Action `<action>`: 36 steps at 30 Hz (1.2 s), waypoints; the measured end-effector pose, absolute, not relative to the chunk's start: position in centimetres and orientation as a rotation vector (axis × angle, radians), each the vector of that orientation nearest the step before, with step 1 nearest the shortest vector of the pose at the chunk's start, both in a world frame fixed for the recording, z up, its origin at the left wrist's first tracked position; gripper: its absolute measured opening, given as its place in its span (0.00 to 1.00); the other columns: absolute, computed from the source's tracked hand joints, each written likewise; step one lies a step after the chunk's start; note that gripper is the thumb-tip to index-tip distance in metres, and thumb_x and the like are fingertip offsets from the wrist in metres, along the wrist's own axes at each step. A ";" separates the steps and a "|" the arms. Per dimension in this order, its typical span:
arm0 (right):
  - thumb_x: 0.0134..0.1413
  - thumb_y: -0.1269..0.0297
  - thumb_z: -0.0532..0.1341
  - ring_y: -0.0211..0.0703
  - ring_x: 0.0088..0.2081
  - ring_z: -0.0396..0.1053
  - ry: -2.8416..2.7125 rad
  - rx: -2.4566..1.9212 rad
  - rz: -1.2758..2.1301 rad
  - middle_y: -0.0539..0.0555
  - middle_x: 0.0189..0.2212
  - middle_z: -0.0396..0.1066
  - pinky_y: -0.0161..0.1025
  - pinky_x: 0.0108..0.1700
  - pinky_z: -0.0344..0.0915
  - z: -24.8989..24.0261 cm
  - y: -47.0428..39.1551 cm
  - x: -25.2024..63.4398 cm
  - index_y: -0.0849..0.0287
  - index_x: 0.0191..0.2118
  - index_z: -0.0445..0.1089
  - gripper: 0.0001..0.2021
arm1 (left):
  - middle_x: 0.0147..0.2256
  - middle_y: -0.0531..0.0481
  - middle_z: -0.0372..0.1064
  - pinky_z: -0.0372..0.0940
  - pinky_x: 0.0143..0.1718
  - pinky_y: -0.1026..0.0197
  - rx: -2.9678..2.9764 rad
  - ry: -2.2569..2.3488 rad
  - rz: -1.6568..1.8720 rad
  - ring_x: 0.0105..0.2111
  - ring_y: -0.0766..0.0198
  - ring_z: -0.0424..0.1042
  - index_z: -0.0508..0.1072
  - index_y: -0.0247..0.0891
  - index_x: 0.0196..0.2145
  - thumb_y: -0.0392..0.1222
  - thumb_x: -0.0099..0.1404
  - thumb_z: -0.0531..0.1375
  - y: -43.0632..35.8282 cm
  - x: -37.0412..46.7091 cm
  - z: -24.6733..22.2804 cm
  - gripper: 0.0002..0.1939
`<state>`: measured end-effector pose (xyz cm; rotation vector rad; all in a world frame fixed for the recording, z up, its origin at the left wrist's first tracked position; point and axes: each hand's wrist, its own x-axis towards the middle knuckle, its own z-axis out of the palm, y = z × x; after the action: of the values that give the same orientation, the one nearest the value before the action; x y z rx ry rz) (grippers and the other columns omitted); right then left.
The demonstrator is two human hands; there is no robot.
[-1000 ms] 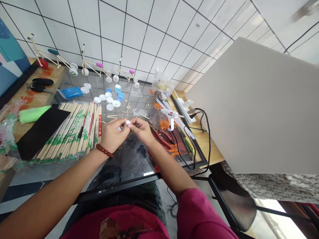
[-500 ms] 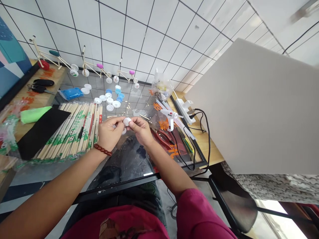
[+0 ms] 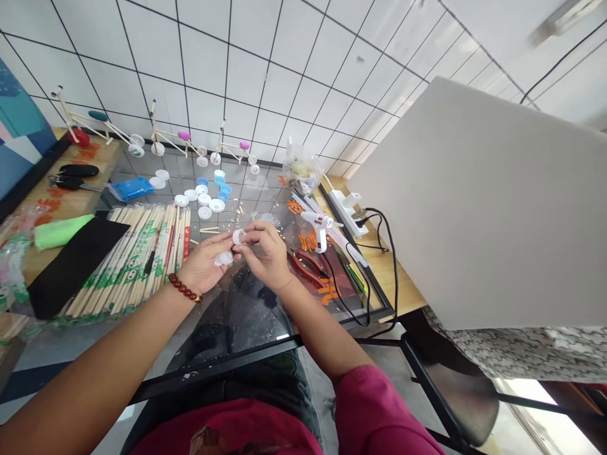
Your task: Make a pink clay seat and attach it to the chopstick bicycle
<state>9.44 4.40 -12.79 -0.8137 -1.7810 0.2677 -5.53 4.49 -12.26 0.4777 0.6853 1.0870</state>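
Note:
Over the glass tabletop my left hand [image 3: 203, 264] and my right hand [image 3: 266, 258] meet. Between their fingertips is a white bottle cap [image 3: 238, 236], tilted so that its rim shows. Just below it, at my left hand's fingers, another white piece [image 3: 224, 258] shows, likely also a cap; whether it is one or two, I cannot tell. My right thumb and fingers are pinched close to the upper cap. Loose white caps [image 3: 204, 200] and blue caps [image 3: 219, 180] lie beyond my hands.
Bundled chopsticks [image 3: 137, 259] lie left, beside black cloth [image 3: 71, 268]. Stick tricycle models [image 3: 227, 148] stand along the tiled wall. To the right are a glue gun [image 3: 318, 226], red-handled pliers [image 3: 308, 268], glue sticks [image 3: 348, 246], a power strip [image 3: 346, 212] and cables.
The white cap has turned from face-on to edge-on. My left hand has opened out somewhat, and white caps now show at its fingers. The view has shifted slightly.

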 end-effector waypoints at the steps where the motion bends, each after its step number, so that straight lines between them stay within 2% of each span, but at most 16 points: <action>1: 0.60 0.60 0.65 0.41 0.41 0.70 -1.765 -0.815 0.233 0.57 0.43 0.71 0.40 0.43 0.68 -12.7 4.2 9.3 0.57 0.41 0.68 0.08 | 0.32 0.45 0.78 0.71 0.26 0.69 0.470 0.657 1.068 0.26 0.69 0.73 0.81 0.30 0.35 0.28 0.53 0.67 4.5 -5.6 -12.3 0.10; 5: 0.58 0.55 0.67 0.43 0.40 0.70 -1.773 -0.896 0.185 0.60 0.48 0.72 0.43 0.45 0.68 -12.6 3.8 9.0 0.57 0.50 0.66 0.19 | 0.30 0.47 0.77 0.70 0.25 0.70 0.459 0.634 1.042 0.26 0.69 0.73 0.81 0.32 0.33 0.26 0.55 0.63 4.3 -5.5 -12.5 0.09; 7: 0.59 0.54 0.66 0.45 0.41 0.71 -1.829 -0.950 0.185 0.59 0.45 0.74 0.44 0.48 0.67 -12.6 3.8 9.1 0.56 0.51 0.67 0.18 | 0.28 0.48 0.77 0.70 0.25 0.69 0.448 0.651 1.047 0.25 0.68 0.73 0.80 0.33 0.31 0.26 0.55 0.63 4.2 -5.5 -12.5 0.08; 11: 0.62 0.56 0.63 0.45 0.45 0.72 -1.912 -0.922 0.160 0.57 0.42 0.75 0.45 0.51 0.65 -12.5 3.9 9.4 0.55 0.45 0.73 0.10 | 0.27 0.48 0.76 0.68 0.23 0.67 0.442 0.689 1.089 0.25 0.67 0.72 0.79 0.33 0.28 0.26 0.55 0.62 4.1 -5.5 -12.4 0.07; 15: 0.63 0.60 0.61 0.46 0.51 0.70 -1.945 -0.909 0.121 0.59 0.49 0.73 0.44 0.54 0.64 -12.8 4.2 9.6 0.57 0.56 0.69 0.17 | 0.27 0.48 0.76 0.65 0.23 0.67 0.452 0.746 1.127 0.25 0.67 0.72 0.80 0.32 0.30 0.27 0.55 0.62 4.2 -5.2 -12.4 0.06; 18: 0.64 0.64 0.57 0.47 0.56 0.67 -2.043 -0.924 0.098 0.59 0.54 0.69 0.45 0.58 0.62 -12.9 4.1 9.7 0.56 0.60 0.66 0.20 | 0.24 0.51 0.74 0.63 0.23 0.67 0.473 0.822 1.157 0.23 0.69 0.69 0.78 0.33 0.28 0.28 0.54 0.64 4.1 -4.9 -12.4 0.05; 23: 0.65 0.66 0.55 0.48 0.55 0.66 -2.139 -1.015 0.110 0.58 0.54 0.69 0.48 0.57 0.61 -13.4 3.9 9.2 0.52 0.60 0.68 0.19 | 0.22 0.52 0.70 0.61 0.21 0.65 0.482 0.935 1.175 0.21 0.68 0.66 0.77 0.34 0.28 0.34 0.50 0.67 3.8 -4.5 -12.0 0.05; 28: 0.63 0.62 0.59 0.47 0.52 0.68 -2.064 -0.940 0.250 0.59 0.50 0.71 0.47 0.57 0.63 -12.1 3.6 9.7 0.55 0.55 0.70 0.16 | 0.22 0.53 0.71 0.59 0.20 0.66 0.535 1.017 1.374 0.21 0.69 0.66 0.78 0.35 0.27 0.36 0.44 0.69 4.0 -4.5 -11.8 0.08; 30: 0.61 0.58 0.63 0.44 0.48 0.70 -2.186 -0.790 0.499 0.56 0.45 0.73 0.44 0.54 0.65 -11.1 3.1 10.9 0.56 0.51 0.71 0.15 | 0.24 0.52 0.72 0.59 0.20 0.66 0.616 1.057 1.454 0.21 0.69 0.66 0.79 0.35 0.29 0.38 0.44 0.69 4.1 -4.6 -11.9 0.11; 32: 0.55 0.52 0.69 0.42 0.44 0.71 -2.398 -0.662 0.766 0.54 0.42 0.73 0.41 0.49 0.68 -10.2 2.1 12.5 0.56 0.48 0.72 0.19 | 0.25 0.50 0.74 0.60 0.20 0.65 0.682 1.063 1.484 0.22 0.68 0.66 0.79 0.34 0.30 0.39 0.46 0.69 4.2 -4.6 -12.0 0.11; 34: 0.46 0.50 0.73 0.44 0.44 0.70 -2.554 -0.737 0.839 0.55 0.43 0.72 0.41 0.47 0.68 -9.8 0.9 14.1 0.57 0.50 0.71 0.27 | 0.25 0.50 0.74 0.60 0.20 0.65 0.730 1.046 1.489 0.22 0.68 0.66 0.79 0.35 0.30 0.40 0.47 0.68 4.1 -4.5 -12.2 0.10; 36: 0.42 0.52 0.75 0.45 0.44 0.70 -2.654 -0.864 0.840 0.56 0.44 0.71 0.42 0.46 0.68 -9.8 -0.1 15.3 0.58 0.52 0.70 0.31 | 0.25 0.50 0.74 0.60 0.19 0.66 0.779 1.036 1.470 0.21 0.68 0.66 0.79 0.35 0.30 0.40 0.49 0.68 3.9 -4.3 -12.5 0.10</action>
<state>15.29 -0.07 -9.77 -0.8641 -2.6541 0.8395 -4.26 3.88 -12.46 0.7789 1.0364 1.4697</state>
